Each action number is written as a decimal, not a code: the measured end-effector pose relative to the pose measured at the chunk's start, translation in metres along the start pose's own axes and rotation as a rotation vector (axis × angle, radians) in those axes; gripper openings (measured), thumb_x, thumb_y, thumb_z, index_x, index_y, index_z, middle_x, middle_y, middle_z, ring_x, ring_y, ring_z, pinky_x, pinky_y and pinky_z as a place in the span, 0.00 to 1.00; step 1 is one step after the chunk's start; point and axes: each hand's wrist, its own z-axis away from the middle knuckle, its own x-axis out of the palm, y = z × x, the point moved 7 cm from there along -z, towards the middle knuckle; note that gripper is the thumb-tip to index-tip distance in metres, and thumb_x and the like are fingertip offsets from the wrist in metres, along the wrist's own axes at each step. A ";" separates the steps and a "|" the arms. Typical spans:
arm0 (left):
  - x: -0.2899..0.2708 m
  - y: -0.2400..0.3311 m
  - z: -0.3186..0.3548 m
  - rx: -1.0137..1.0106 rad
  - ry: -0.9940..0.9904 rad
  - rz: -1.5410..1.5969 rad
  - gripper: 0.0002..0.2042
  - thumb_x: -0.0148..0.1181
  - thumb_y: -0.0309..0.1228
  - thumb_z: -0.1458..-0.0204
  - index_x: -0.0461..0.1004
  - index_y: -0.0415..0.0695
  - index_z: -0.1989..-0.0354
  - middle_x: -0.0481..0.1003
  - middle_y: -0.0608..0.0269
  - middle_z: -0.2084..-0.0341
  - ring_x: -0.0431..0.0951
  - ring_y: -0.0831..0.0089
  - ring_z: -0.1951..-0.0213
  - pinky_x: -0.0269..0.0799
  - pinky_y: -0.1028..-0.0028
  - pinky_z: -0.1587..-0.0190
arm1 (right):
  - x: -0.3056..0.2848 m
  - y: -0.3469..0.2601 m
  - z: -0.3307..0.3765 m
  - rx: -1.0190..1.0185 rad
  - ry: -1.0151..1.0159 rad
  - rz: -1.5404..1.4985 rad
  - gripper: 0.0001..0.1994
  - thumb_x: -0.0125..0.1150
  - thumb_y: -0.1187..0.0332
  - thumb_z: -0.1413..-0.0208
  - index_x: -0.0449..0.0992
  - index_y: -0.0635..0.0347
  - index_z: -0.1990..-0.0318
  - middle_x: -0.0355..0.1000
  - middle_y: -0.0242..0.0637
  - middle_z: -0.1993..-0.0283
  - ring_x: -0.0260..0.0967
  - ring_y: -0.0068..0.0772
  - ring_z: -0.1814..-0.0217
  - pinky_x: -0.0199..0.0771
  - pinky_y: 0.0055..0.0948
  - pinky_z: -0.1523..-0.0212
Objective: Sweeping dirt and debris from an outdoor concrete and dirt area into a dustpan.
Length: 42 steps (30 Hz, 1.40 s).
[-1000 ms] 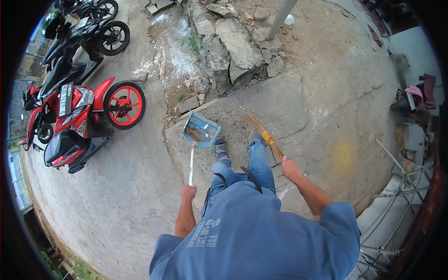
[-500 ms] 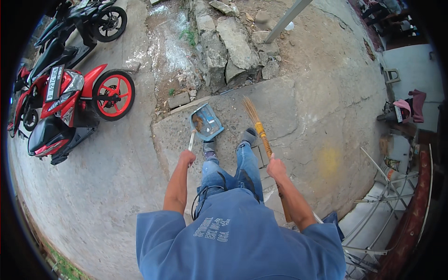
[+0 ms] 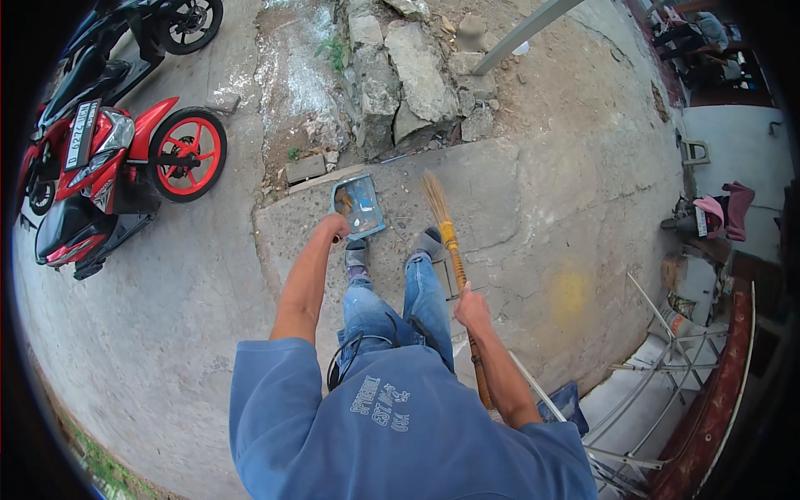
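Note:
My left hand (image 3: 335, 227) is closed round the handle of a blue dustpan (image 3: 365, 218), right by the pan's near left corner. Brown debris (image 3: 343, 201) that looks like dry leaves lies in the left part of the pan. In my right hand (image 3: 472, 307) is a stick broom (image 3: 456, 265), gripped partway along its wrapped handle. Its thin bristles (image 3: 435, 198) point away from me, to the right of the dustpan and apart from it. The handle's end runs back beside my right forearm. Both tools are in front of my feet.
Broken concrete slabs (image 3: 417, 83) and a slanted metal post (image 3: 527, 35) stand ahead. A red motorbike (image 3: 112, 162) is parked on the left, with a darker one (image 3: 108, 62) beyond it. On the right are a metal frame (image 3: 679, 367) and a motorbike with pink cloth (image 3: 723, 212).
My left hand has moved forward, close to the dustpan, and now covers most of its handle. The broom stays in my right hand, and the whole view has shifted slightly.

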 end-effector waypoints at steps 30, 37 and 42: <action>0.001 0.013 -0.048 -0.147 0.248 0.315 0.12 0.53 0.27 0.72 0.76 0.41 0.75 0.75 0.53 0.72 0.77 0.65 0.69 0.72 0.69 0.69 | 0.030 -0.022 0.003 -0.101 -0.223 -0.076 0.22 0.47 0.63 0.53 0.61 0.70 0.52 0.68 0.59 0.69 0.67 0.57 0.64 0.67 0.47 0.62; 0.008 0.012 -0.064 -0.145 0.171 0.327 0.12 0.50 0.25 0.75 0.75 0.40 0.77 0.74 0.50 0.73 0.77 0.62 0.67 0.71 0.70 0.68 | 0.034 -0.017 0.046 -0.202 -0.157 -0.030 0.28 0.49 0.63 0.55 0.57 0.67 0.46 0.69 0.58 0.73 0.67 0.56 0.68 0.68 0.44 0.64; 0.012 0.006 -0.059 -0.047 0.181 0.255 0.12 0.48 0.26 0.73 0.75 0.39 0.76 0.74 0.50 0.72 0.76 0.64 0.66 0.71 0.70 0.69 | 0.021 0.000 0.043 -0.096 -0.078 0.021 0.27 0.49 0.65 0.55 0.57 0.69 0.47 0.69 0.58 0.74 0.68 0.55 0.68 0.69 0.44 0.65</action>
